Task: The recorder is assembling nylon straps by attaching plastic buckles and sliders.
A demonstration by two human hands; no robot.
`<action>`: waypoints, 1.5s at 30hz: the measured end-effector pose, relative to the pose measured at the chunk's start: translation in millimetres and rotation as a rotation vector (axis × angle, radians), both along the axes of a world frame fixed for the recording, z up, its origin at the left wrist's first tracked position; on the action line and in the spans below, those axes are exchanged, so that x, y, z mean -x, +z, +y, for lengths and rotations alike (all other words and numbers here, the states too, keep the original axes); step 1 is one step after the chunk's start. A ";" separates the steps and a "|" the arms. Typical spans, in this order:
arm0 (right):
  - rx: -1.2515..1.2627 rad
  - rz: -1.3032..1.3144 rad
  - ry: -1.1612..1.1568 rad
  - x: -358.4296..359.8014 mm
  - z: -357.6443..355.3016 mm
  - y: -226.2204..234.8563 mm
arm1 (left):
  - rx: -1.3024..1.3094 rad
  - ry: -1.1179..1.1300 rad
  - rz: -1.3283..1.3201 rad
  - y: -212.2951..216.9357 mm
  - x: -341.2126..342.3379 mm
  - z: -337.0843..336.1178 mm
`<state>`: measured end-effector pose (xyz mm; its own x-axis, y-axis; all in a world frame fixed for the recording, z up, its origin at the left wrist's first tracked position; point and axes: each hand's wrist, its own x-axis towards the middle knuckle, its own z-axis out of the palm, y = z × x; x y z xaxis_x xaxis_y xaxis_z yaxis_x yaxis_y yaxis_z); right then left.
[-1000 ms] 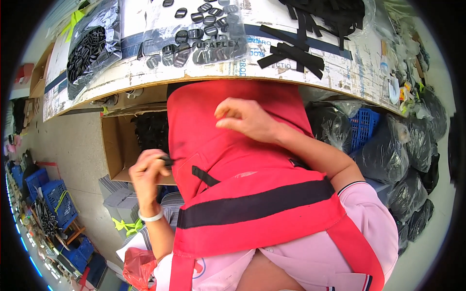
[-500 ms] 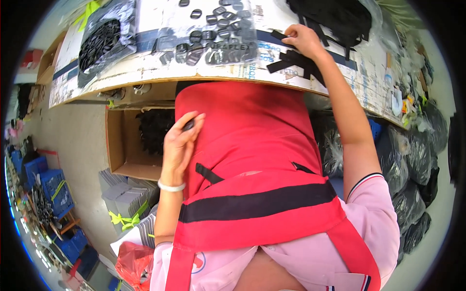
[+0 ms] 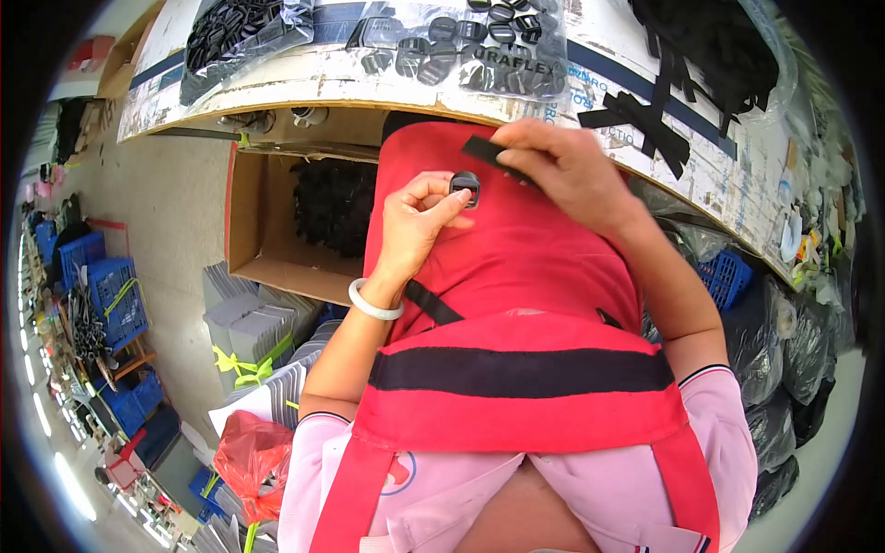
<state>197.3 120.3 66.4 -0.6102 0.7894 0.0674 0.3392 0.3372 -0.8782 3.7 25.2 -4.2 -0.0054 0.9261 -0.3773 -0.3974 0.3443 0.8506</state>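
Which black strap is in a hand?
The short black webbing strap pinched by the right hand, over the red apron. The other black straps lie loose on the table.

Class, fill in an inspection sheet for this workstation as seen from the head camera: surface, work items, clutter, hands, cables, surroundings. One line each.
Surface: worn white table, edge curved by the lens, blue stripes across it.
Work items: small black buckle in the left hand's fingertips; black strap pinched by the right hand, over a red apron.
Clutter: clear bags of black plastic parts and loose black straps on the table.
Hands: left hand with a white bangle; right hand close beside it.
Cables: nothing seen.
Surroundings: open cardboard box of black pieces under the table, blue crates, red plastic bag, black bags at right.
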 end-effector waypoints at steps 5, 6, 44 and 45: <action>0.321 0.007 0.003 14.6 -16.7 -30.1 | -0.005 0.096 -0.184 6.7 9.6 4.4; 0.397 0.022 -0.018 16.7 -18.7 -31.6 | -0.002 0.097 -0.182 6.5 13.3 3.7; 0.692 0.250 -0.119 25.5 -39.6 -45.3 | -0.041 -0.085 -0.123 -22.8 12.5 -13.5; 0.744 0.317 -0.042 27.1 -39.9 -47.8 | -0.069 -0.142 -0.123 -30.6 9.9 -16.6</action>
<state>170.2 80.4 18.6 -0.6188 0.7174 -0.3200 0.0358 -0.3812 -0.9238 -6.2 8.6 -34.9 0.1699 0.9379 -0.3025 -0.4515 0.3469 0.8220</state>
